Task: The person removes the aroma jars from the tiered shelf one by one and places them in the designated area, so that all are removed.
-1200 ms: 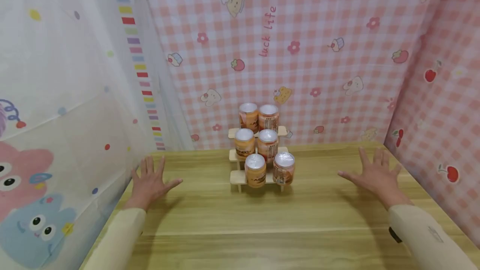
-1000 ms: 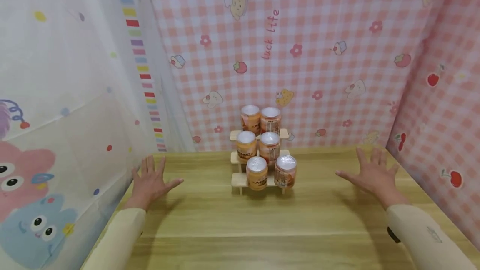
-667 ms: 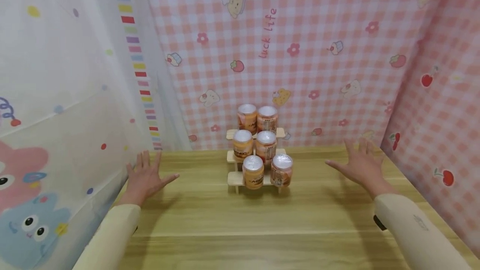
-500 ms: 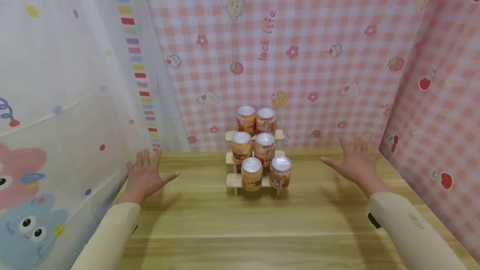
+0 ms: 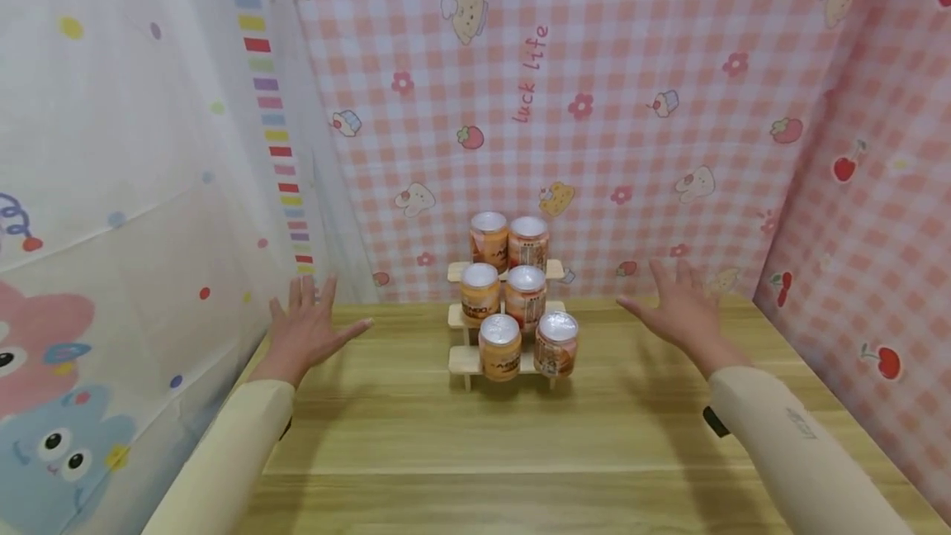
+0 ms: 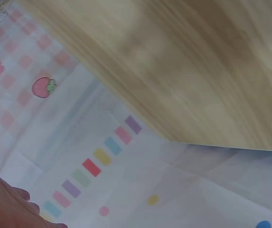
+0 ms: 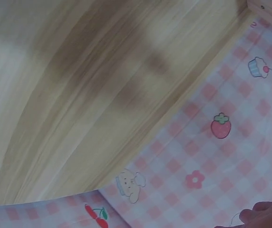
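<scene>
Both hands are spread over the wooden table (image 5: 475, 436) and hold nothing. My left hand (image 5: 306, 333) is over the left side, its fingers straight and thumb out. On the other side, my right hand (image 5: 683, 316) has the same spread shape. Between them a three-step wooden stand (image 5: 465, 360) bears several small orange cans with silver lids, two on each step. The lowest step has a left can (image 5: 500, 349) and a right can (image 5: 556, 345), with a gap between them. In the wrist views only parts of the left hand (image 6: 7, 204) and right hand (image 7: 264, 216) show.
Behind the table hangs a pink checked cloth (image 5: 579, 48) with cartoon prints. A white printed cloth (image 5: 149, 147) covers the left side, and more checked cloth (image 5: 884, 254) the right. The table's back edge (image 5: 401, 304) lies just behind the stand.
My right hand has moved left and farther forward, closer to the stand. The left hand has shifted slightly forward and right. Stand and cans stay in place; the view shifts a little.
</scene>
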`<state>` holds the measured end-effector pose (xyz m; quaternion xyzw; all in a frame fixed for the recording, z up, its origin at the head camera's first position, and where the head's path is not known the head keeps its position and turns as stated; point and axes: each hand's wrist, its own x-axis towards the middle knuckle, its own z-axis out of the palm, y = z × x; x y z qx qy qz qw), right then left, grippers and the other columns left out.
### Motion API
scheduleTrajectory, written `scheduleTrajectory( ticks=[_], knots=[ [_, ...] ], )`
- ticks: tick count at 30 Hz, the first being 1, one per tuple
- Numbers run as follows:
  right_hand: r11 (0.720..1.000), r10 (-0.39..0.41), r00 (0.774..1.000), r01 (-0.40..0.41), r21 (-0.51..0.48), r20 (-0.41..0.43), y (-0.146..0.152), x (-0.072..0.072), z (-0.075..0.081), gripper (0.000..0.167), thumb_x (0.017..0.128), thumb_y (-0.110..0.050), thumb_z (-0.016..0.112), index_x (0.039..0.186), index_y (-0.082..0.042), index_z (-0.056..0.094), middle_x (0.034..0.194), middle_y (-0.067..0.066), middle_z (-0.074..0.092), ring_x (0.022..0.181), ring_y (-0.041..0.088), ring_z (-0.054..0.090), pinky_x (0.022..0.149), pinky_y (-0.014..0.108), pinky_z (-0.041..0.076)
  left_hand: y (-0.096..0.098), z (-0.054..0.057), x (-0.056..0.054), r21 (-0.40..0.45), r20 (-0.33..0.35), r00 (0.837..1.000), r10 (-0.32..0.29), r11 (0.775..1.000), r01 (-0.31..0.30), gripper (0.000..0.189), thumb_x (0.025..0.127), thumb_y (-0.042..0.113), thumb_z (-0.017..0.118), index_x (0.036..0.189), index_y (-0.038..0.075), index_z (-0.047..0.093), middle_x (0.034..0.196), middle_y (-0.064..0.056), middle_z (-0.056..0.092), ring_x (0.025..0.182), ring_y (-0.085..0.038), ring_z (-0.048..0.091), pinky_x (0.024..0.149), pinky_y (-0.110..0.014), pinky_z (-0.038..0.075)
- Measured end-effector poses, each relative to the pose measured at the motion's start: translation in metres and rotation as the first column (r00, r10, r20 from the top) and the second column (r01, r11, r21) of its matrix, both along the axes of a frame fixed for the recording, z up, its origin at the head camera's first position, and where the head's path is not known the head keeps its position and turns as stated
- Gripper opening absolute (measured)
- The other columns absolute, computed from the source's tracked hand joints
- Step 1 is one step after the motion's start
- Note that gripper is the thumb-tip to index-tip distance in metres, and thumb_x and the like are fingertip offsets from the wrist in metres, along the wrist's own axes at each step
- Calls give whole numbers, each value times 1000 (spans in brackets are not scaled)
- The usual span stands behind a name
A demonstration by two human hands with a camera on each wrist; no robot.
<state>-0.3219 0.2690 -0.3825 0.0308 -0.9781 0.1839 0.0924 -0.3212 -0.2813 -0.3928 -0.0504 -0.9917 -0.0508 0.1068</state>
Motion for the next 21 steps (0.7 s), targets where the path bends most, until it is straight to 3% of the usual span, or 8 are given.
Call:
scheduleTrajectory(
  ticks=[6, 12, 17, 21],
  knots=[
    [1000, 12, 1000, -12, -10, -24, -7, -5, 0, 97, 92, -71, 47, 158, -8, 17, 154, 42, 4, 140, 61, 4, 105, 77, 4, 9, 8, -8, 27, -8, 1000, -9, 1000, 9, 113, 84, 84, 41, 158, 4, 12, 157, -37, 5, 145, -52, 1, 104, -78, 1],
    [999, 17, 1000, -17, -44, 7, -14, -10, 0, 98, 92, -72, 45, 158, -6, 16, 155, 40, 5, 139, 62, 6, 103, 78, 5, 20, 16, -13, 65, -17, 1000, -18, 998, 19, 110, 86, 80, 45, 158, 4, 12, 157, -36, 6, 145, -52, 3, 105, -77, 2],
    [996, 31, 999, -28, -80, 37, -21, -14, 2, 98, 93, -72, 45, 158, -5, 15, 155, 40, 2, 139, 61, 7, 103, 78, 10, 30, 23, -16, 88, 10, 1000, -24, 996, 23, 108, 88, 75, 48, 159, 4, 8, 158, -35, 3, 146, -50, -2, 105, -76, 1],
    [995, 52, 998, -49, -81, 27, -27, -17, 2, 96, 94, -71, 44, 158, -4, 18, 154, 40, 8, 138, 60, 14, 106, 74, 14, 38, 27, -19, 97, 21, 999, -26, 995, 24, 107, 89, 75, 48, 159, 4, 8, 158, -35, 2, 146, -50, -1, 106, -76, 3]
  ],
)
